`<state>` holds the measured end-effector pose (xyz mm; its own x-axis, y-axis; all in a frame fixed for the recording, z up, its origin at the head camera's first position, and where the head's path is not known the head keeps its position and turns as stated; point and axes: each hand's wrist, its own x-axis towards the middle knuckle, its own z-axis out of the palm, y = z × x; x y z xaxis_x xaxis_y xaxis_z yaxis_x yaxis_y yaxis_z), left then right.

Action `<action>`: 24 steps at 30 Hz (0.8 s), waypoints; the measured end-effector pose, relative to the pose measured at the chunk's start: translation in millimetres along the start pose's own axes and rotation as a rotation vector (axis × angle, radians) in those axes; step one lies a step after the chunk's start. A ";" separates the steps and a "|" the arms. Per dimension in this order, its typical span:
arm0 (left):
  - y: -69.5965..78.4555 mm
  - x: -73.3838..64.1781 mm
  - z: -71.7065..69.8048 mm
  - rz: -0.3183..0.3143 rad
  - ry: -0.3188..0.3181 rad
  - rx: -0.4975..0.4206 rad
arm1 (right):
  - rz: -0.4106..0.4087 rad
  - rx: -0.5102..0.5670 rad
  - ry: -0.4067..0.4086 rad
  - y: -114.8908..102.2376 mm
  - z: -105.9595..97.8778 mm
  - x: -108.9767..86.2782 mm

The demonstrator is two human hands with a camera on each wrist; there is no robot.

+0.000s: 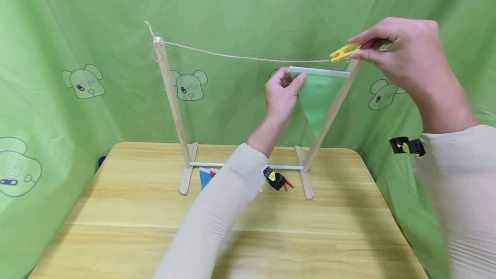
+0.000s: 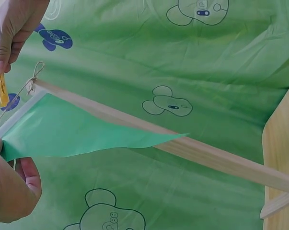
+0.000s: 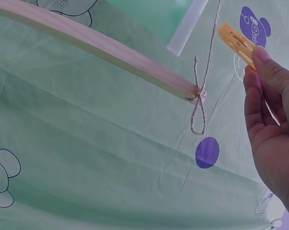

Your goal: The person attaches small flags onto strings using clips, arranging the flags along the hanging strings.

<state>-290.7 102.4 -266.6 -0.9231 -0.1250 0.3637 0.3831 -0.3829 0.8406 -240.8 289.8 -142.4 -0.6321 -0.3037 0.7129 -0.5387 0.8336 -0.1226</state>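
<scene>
A green triangular pennant [image 1: 319, 98] with a white strip along its top hangs point down from my left hand [image 1: 282, 94], which pinches its upper left corner between thumb and fingers. The strip lies just below the string [image 1: 232, 56] in the head view. My right hand [image 1: 407, 51] pinches a yellow clothespin [image 1: 344, 52] by its handle end, its nose pointing left at the string near the right post. The right wrist view shows the clothespin [image 3: 236, 44] beside the string, apart from the pennant's strip [image 3: 187, 28].
Two wooden posts [image 1: 172, 98] carry the string, tied at their tops, with a white rod [image 1: 284, 167] joining their feet. Blue [image 1: 205, 178] and red pennants lie on the wooden table [image 1: 116, 210], partly behind my left sleeve. A red clothespin [image 1: 287, 184] shows beside that wrist.
</scene>
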 end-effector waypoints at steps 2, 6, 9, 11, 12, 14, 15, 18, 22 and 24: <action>-1.4 -0.2 1.5 -0.015 0.009 -0.002 | 0.011 -0.004 -0.014 0.4 -0.3 0.6; -2.1 -1.2 5.7 -0.021 0.018 -0.018 | 0.019 -0.005 -0.032 2.0 -1.3 2.9; -2.2 -1.5 9.3 -0.025 0.020 -0.030 | 0.029 -0.009 -0.055 3.3 -2.6 5.0; -2.7 -1.2 10.8 -0.033 0.019 -0.033 | 0.038 -0.014 -0.070 3.8 -3.3 6.2; -2.7 -1.2 11.3 -0.039 0.020 -0.034 | 0.044 -0.015 -0.081 4.0 -3.5 6.8; -2.4 -1.1 12.0 -0.051 0.023 -0.037 | 0.050 -0.016 -0.095 4.3 -4.0 8.0; -2.2 -0.9 12.4 -0.057 0.023 -0.038 | 0.050 -0.017 -0.100 4.4 -4.1 8.4; -1.0 -0.4 13.5 -0.069 0.026 -0.042 | 0.043 -0.018 -0.110 4.5 -4.6 9.9; 0.9 0.2 15.2 -0.072 0.033 -0.041 | 0.040 -0.023 -0.129 3.6 -4.9 11.9; 1.6 0.3 15.8 -0.073 0.038 -0.039 | 0.039 -0.030 -0.142 3.1 -4.9 12.7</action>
<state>-289.9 116.2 -258.8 -0.9496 -0.1296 0.2856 0.3134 -0.4273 0.8481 -247.7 290.7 -130.4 -0.7259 -0.3311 0.6029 -0.4963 0.8590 -0.1259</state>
